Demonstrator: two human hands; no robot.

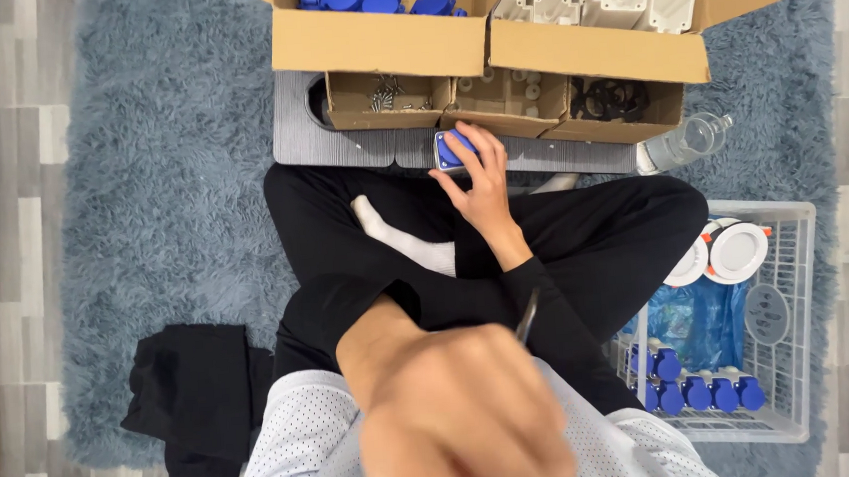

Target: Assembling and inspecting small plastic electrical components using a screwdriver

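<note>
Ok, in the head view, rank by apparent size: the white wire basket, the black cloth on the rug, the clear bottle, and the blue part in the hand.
1. White wire basket
2. Black cloth, close behind; the basket is partly hidden, so this pair is unsure
3. Clear bottle
4. Blue part held by the outstretched hand, smallest and partly covered

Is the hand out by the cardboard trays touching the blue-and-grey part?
Touching. The head view shows the right hand with fingers wrapped over the blue-and-grey part, thumb along its lower edge, no gap visible.
</note>
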